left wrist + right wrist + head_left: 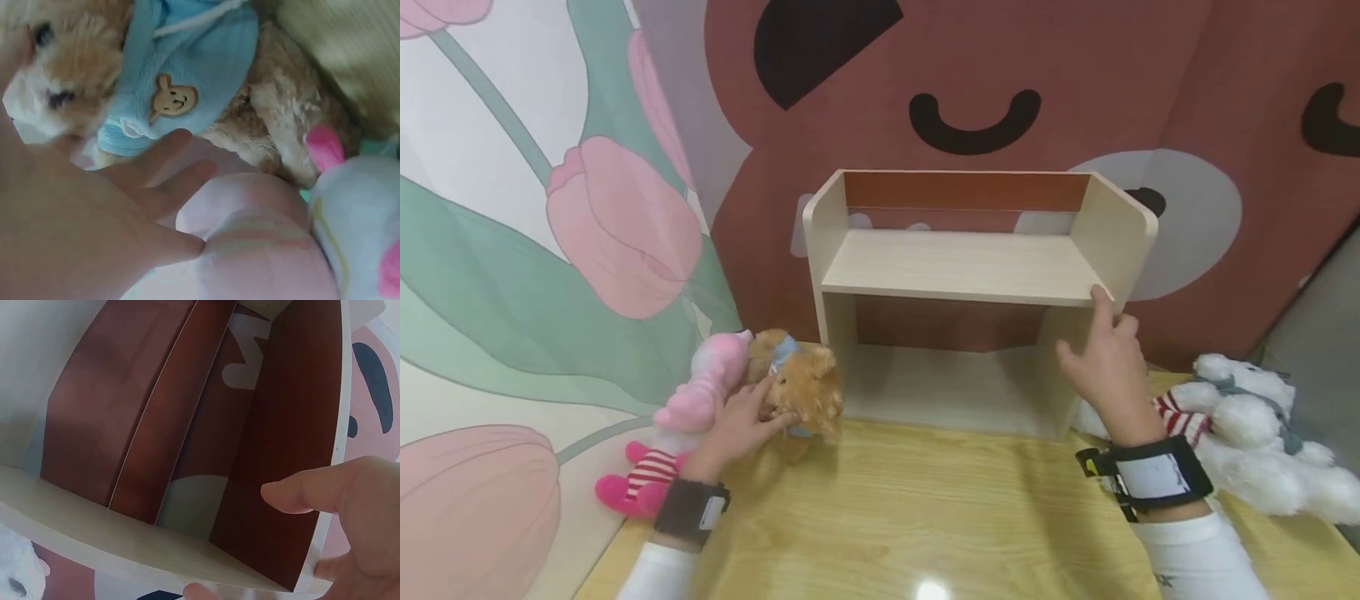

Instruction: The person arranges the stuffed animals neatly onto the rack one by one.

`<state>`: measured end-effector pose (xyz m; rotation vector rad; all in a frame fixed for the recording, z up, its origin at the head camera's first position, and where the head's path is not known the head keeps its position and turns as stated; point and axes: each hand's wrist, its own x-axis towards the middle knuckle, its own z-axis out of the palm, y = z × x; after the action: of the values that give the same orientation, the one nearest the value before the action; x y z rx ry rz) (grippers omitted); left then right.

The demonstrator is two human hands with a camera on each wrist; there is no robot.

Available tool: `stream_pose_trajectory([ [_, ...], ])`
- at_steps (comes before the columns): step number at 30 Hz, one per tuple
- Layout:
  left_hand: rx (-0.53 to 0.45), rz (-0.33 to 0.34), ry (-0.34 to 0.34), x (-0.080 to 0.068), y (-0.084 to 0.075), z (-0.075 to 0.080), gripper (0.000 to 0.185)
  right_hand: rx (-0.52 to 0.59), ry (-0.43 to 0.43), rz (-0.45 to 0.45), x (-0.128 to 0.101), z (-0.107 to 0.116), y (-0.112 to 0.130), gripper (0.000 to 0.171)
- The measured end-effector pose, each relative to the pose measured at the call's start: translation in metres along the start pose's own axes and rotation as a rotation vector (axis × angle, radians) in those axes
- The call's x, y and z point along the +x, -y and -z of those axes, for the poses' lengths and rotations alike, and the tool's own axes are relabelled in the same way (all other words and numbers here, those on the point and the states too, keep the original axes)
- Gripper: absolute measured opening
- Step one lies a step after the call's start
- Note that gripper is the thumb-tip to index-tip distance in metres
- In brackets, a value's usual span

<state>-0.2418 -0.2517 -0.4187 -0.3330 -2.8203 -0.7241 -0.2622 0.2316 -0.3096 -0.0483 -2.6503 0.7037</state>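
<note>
My left hand (741, 433) is at a brown plush teddy bear (808, 387) in a blue top, thumb and index finger on either side of its face. In the left wrist view, my other fingers (165, 150) lie straight over a pink plush toy (262, 244) beside the bear. A pale wooden shelf unit (962, 262) stands on the table. My right hand (1108, 371) touches the right front corner of its middle board with the index finger. The thumb (294, 494) reaches in front of the lower compartment, apart from the wood.
Another pink plush toy with a striped part (651, 471) lies by the left wall. White plush bears (1255, 425) lie right of the shelf unit. The wooden table (887, 517) meets a wall covering (1075, 75) printed with a brown bear.
</note>
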Motion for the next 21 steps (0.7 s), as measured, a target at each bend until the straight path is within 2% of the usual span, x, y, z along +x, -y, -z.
stream_pose_trajectory([
  [5, 0.134, -0.031, -0.009, 0.007, -0.001, -0.01, 0.099, -0.023, -0.024, -0.012, 0.0, -0.001, -0.002, 0.092],
  [8, 0.216, -0.036, -0.057, 0.011, -0.002, -0.019, 0.1, -0.04, -0.043, -0.01, 0.0, -0.001, -0.004, 0.092],
  [10, 0.235, -0.043, -0.1, 0.013, -0.003, -0.023, 0.096, -0.048, -0.057, -0.004, 0.0, -0.001, -0.005, 0.092],
  [14, 0.194, -0.049, -0.141, 0.012, -0.004, -0.023, 0.09, -0.042, -0.063, 0.002, 0.0, -0.002, -0.006, 0.091],
  [17, 0.125, -0.056, -0.157, 0.009, -0.002, -0.018, 0.083, -0.024, -0.06, 0.011, 0.0, -0.003, -0.006, 0.09],
  [21, 0.003, -0.11, -0.17, 0.006, 0.002, -0.013, 0.074, -0.006, -0.071, 0.039, 0.001, -0.002, -0.007, 0.087],
])
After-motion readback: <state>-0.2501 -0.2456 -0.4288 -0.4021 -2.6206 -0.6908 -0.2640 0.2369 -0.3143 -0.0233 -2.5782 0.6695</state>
